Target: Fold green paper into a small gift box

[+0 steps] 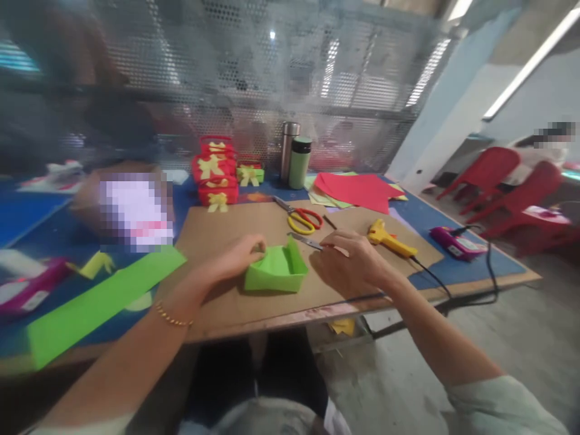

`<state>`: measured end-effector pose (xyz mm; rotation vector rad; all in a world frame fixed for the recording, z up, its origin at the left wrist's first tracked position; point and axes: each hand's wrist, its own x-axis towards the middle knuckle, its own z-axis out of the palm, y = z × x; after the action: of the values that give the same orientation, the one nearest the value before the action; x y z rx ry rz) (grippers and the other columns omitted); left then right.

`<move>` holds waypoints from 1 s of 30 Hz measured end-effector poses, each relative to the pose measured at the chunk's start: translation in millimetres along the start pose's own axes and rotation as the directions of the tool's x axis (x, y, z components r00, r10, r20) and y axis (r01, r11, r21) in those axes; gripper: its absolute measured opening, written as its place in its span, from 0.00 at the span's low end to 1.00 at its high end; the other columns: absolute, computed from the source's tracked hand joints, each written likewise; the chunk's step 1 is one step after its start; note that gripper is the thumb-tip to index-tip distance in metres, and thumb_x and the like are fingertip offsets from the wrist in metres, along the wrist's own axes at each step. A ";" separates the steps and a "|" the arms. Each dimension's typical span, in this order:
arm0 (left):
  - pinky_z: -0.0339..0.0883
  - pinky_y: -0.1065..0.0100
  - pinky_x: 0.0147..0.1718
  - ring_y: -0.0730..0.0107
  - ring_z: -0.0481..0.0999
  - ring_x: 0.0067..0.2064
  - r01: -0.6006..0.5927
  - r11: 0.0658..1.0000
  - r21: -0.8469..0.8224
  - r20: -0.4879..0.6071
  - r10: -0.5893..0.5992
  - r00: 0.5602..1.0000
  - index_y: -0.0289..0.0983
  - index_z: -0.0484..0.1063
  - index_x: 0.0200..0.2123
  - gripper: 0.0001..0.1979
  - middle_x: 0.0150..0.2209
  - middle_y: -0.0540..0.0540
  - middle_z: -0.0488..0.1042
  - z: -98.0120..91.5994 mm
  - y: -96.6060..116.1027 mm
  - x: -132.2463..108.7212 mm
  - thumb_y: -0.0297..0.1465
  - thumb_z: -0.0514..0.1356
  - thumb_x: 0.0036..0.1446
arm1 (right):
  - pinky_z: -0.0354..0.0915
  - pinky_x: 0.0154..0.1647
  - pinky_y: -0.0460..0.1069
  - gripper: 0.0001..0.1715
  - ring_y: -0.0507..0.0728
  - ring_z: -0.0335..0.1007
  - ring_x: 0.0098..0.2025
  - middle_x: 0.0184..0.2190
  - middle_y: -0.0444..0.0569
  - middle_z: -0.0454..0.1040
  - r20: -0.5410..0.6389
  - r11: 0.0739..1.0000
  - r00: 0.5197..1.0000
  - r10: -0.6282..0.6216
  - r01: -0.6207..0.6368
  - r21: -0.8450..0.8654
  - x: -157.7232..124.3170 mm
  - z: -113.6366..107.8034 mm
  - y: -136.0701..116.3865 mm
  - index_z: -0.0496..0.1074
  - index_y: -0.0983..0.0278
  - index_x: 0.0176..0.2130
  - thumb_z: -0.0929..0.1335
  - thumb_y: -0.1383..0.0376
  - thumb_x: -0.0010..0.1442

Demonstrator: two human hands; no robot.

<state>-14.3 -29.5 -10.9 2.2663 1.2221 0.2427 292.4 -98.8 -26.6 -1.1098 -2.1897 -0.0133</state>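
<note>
Head view: both hands work at the near edge of a bench [426,211], over a cardboard sheet [254,220].
Box: one open green paper box [276,272] sits on the cardboard, near the bench's near edge, between the hands.
Left hand: left hand [238,257] has its fingers curled over the box's left rim and holds it; a bracelet [172,317] is on the wrist.
Right hand: right hand [351,263] is closed around scissors [306,241]; the blades point left, with the tips just by the box's back right corner.
Scissors count: two pairs; yellow-red scissors [303,220] lie loose on the cardboard behind the box.
Glue guns: two; a yellow gun [389,240] is just behind the right hand, and a purple gun [455,243] is near the bench's right edge.
Cord: a black cord [435,279] runs from the yellow gun over the near edge.
Flasks: two, steel flask [289,151] and green flask [299,163], touching, at the far edge.
Bowed boxes: a stack of red boxes [214,169], about three, with one small green bowed box [250,175] beside it, at the far edge.
Paper: red sheets [356,190] lie toward the far right corner; one green strip [99,302] lies by the near left edge.
In the way: the right hand hides the scissors' handles, and the left fingers cover part of the box's rim.
Behind: a mesh screen [254,72] backs the bench.
Right: two red chairs [489,169] stand off the bench.
</note>
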 end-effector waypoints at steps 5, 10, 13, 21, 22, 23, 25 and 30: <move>0.57 0.67 0.34 0.65 0.72 0.35 0.048 0.998 0.041 0.011 -0.048 0.999 0.37 0.73 0.41 0.06 0.34 0.47 0.75 -2.0 10.3 -2.1 0.28 0.58 0.62 | 0.68 0.41 0.50 0.12 0.56 0.74 0.38 0.36 0.51 0.79 0.117 0.988 0.992 -0.047 0.028 0.152 37.4 26.4 -26.8 0.78 0.63 0.39 0.65 0.67 0.70; 0.64 0.63 0.44 0.59 0.75 0.45 -0.022 0.997 0.078 0.032 0.020 0.999 0.38 0.73 0.47 0.09 0.42 0.42 0.78 -2.0 8.4 -14.5 0.29 0.57 0.65 | 0.65 0.39 0.50 0.11 0.55 0.70 0.37 0.37 0.52 0.76 0.229 0.988 0.970 -0.087 0.056 0.140 54.5 39.5 -27.6 0.77 0.63 0.38 0.65 0.69 0.69; 0.66 0.59 0.49 0.58 0.74 0.50 -0.112 0.989 0.095 -0.051 0.117 0.992 0.38 0.71 0.53 0.13 0.48 0.40 0.76 2.4 7.9 -27.0 0.33 0.53 0.69 | 0.64 0.38 0.50 0.09 0.55 0.69 0.36 0.37 0.52 0.75 0.260 0.990 0.959 -0.108 0.080 0.116 54.4 47.6 -26.5 0.77 0.63 0.39 0.66 0.68 0.69; 0.67 0.63 0.41 0.63 0.71 0.39 -0.085 0.962 0.261 -0.061 0.104 0.993 0.38 0.74 0.46 0.16 0.39 0.44 0.68 11.5 17.5 -37.6 0.36 0.48 0.72 | 0.61 0.38 0.50 0.14 0.56 0.68 0.37 0.36 0.53 0.73 0.311 0.996 0.947 -0.083 0.084 0.012 52.4 53.1 -39.5 0.76 0.67 0.41 0.62 0.66 0.73; 0.66 0.64 0.40 0.64 0.70 0.38 -0.094 0.959 0.266 -0.067 0.116 0.991 0.38 0.74 0.45 0.15 0.39 0.44 0.67 12.2 16.2 -37.8 0.34 0.48 0.72 | 0.61 0.38 0.51 0.14 0.56 0.67 0.37 0.36 0.53 0.72 0.317 0.995 0.943 -0.096 0.098 0.009 52.9 52.5 -40.3 0.76 0.67 0.41 0.62 0.66 0.73; 0.66 0.64 0.40 0.65 0.70 0.38 -0.110 0.958 0.265 -0.073 0.133 0.988 0.38 0.74 0.44 0.15 0.40 0.45 0.67 13.0 14.3 -38.1 0.33 0.48 0.72 | 0.61 0.38 0.51 0.15 0.56 0.67 0.37 0.35 0.53 0.72 0.320 0.994 0.941 -0.109 0.113 0.007 53.3 51.9 -40.8 0.75 0.67 0.41 0.62 0.66 0.73; 0.66 0.65 0.40 0.66 0.69 0.38 -0.140 0.957 0.256 -0.088 0.167 0.982 0.38 0.74 0.42 0.15 0.41 0.45 0.67 14.7 10.0 -38.4 0.33 0.48 0.72 | 0.60 0.37 0.51 0.15 0.56 0.65 0.36 0.35 0.52 0.71 0.324 0.991 0.938 -0.125 0.130 0.007 53.6 50.8 -41.2 0.75 0.67 0.41 0.61 0.66 0.74; 0.66 0.64 0.42 0.65 0.70 0.41 -0.168 0.948 0.271 -0.118 0.205 0.972 0.37 0.75 0.40 0.16 0.43 0.44 0.69 16.9 5.5 -37.3 0.34 0.49 0.72 | 0.60 0.38 0.51 0.12 0.57 0.64 0.37 0.37 0.52 0.70 0.328 0.991 0.936 -0.132 0.128 0.034 51.1 49.8 -41.3 0.74 0.65 0.44 0.62 0.67 0.72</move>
<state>-24.8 -68.7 -18.3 2.6376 1.1671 0.3406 213.8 -74.1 -24.6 -1.0164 -2.5546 0.1368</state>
